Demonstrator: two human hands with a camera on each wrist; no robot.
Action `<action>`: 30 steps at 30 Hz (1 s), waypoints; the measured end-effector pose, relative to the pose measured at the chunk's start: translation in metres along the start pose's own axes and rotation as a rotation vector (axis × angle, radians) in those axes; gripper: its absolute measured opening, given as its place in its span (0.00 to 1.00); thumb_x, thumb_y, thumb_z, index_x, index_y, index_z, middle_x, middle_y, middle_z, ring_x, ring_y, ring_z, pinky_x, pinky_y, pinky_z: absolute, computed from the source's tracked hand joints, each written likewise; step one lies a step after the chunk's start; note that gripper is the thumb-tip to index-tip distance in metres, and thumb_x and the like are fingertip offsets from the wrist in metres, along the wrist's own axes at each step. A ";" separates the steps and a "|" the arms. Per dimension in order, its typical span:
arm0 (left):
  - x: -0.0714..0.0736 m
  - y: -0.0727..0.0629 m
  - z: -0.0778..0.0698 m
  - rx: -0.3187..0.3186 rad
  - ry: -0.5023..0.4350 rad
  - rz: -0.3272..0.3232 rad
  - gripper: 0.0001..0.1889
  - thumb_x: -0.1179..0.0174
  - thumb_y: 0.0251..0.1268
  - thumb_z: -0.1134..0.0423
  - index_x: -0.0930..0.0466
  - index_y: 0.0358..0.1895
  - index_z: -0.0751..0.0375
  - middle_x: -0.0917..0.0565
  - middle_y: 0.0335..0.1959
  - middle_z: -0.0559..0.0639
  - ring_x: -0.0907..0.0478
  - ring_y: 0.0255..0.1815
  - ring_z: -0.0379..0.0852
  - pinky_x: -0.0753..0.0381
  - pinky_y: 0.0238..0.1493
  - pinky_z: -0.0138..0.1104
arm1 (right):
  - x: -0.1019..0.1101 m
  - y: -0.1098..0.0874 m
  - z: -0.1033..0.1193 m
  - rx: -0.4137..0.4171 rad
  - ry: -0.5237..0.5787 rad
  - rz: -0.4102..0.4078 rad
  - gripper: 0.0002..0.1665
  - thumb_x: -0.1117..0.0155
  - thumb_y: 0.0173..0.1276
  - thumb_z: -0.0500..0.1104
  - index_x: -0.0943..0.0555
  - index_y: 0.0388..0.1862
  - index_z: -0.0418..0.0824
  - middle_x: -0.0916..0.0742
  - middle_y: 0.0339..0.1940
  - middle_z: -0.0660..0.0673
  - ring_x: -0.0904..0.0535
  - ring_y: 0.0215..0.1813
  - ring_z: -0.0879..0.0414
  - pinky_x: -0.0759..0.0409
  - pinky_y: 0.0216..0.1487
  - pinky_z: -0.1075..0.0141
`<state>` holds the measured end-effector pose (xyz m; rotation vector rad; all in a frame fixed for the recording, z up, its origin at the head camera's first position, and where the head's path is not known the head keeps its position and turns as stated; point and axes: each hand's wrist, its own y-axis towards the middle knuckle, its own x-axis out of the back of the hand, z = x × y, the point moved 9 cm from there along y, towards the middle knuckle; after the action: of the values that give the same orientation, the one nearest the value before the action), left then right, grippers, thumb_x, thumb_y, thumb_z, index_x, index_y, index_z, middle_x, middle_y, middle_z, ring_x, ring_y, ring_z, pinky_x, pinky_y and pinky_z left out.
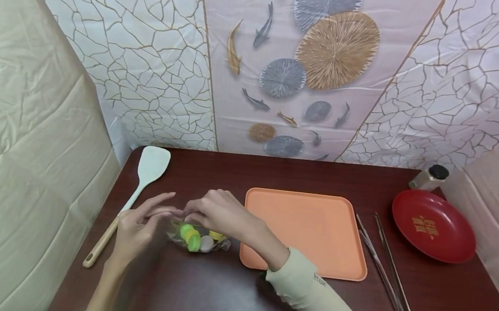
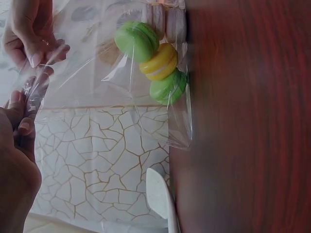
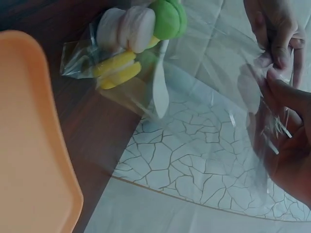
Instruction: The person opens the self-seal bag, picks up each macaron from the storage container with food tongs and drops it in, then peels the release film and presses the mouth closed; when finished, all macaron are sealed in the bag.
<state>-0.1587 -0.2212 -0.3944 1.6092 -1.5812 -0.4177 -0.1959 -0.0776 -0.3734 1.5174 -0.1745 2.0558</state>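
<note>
A clear plastic bag (image 2: 181, 127) of macarons stands on the table between my hands. Inside it, green (image 2: 136, 41), yellow (image 3: 116, 70) and pale pinkish macarons (image 3: 137, 28) are bunched at the bottom. My left hand (image 1: 134, 232) pinches the bag's top between thumb and fingers, its index finger raised in the head view. From the other side my right hand (image 1: 220, 213) grips the same gathered top, its fingertips close to the left ones. The clear film bunches up between both hands in the wrist views.
An orange tray (image 1: 303, 232) lies right of the bag, with metal tongs (image 1: 383, 268) beyond it. A red plate (image 1: 434, 225) and a black-lidded jar (image 1: 429, 178) sit at far right. A white spatula (image 1: 152, 165) with a wooden handle lies along the left.
</note>
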 end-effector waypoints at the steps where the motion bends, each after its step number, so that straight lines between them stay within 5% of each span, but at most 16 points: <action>1: 0.000 -0.001 0.001 -0.005 0.005 0.000 0.31 0.33 0.53 0.94 0.15 0.62 0.75 0.06 0.37 0.64 0.08 0.46 0.29 0.15 0.39 0.19 | 0.000 -0.001 0.000 0.012 -0.008 -0.008 0.04 0.26 0.78 0.43 0.07 0.43 0.46 0.06 0.31 0.54 0.22 0.24 0.66 0.24 0.29 0.74; 5: 0.001 -0.002 0.003 -0.008 0.005 0.001 0.29 0.36 0.55 0.94 0.14 0.62 0.75 0.06 0.37 0.63 0.08 0.44 0.30 0.20 0.35 0.15 | 0.001 -0.010 -0.002 0.035 -0.028 -0.038 0.07 0.26 0.78 0.43 0.10 0.37 0.44 0.10 0.24 0.52 0.21 0.24 0.64 0.20 0.31 0.69; 10: 0.004 -0.003 0.005 -0.004 0.009 -0.011 0.28 0.37 0.57 0.94 0.13 0.61 0.75 0.06 0.36 0.63 0.07 0.41 0.32 0.29 0.28 0.14 | 0.008 -0.030 -0.012 0.014 -0.047 -0.063 0.05 0.25 0.77 0.43 0.08 0.42 0.43 0.08 0.27 0.53 0.18 0.25 0.65 0.18 0.32 0.71; 15: 0.006 -0.002 0.006 -0.002 0.027 -0.010 0.27 0.38 0.59 0.94 0.12 0.60 0.74 0.06 0.35 0.62 0.22 0.23 0.27 0.45 0.17 0.19 | 0.013 -0.048 -0.022 -0.005 -0.058 -0.079 0.05 0.25 0.77 0.43 0.07 0.43 0.42 0.06 0.30 0.52 0.16 0.26 0.65 0.18 0.31 0.73; 25: 0.006 0.000 0.007 0.064 0.031 0.002 0.26 0.36 0.59 0.93 0.11 0.59 0.73 0.06 0.34 0.61 0.30 0.17 0.32 0.37 0.16 0.21 | 0.020 -0.073 -0.035 -0.056 0.053 -0.050 0.05 0.27 0.76 0.35 0.07 0.46 0.40 0.04 0.36 0.49 0.13 0.29 0.65 0.23 0.32 0.79; 30: 0.005 0.004 -0.004 0.062 -0.059 0.069 0.29 0.39 0.59 0.96 0.15 0.63 0.75 0.06 0.36 0.63 0.10 0.31 0.31 0.22 0.30 0.15 | 0.022 -0.079 -0.036 -0.027 0.197 -0.013 0.11 0.32 0.77 0.28 0.09 0.54 0.33 0.04 0.40 0.45 0.09 0.36 0.62 0.21 0.35 0.79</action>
<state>-0.1573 -0.2241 -0.3875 1.5969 -1.7039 -0.3859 -0.1891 0.0113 -0.3837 1.2868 -0.1151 2.1681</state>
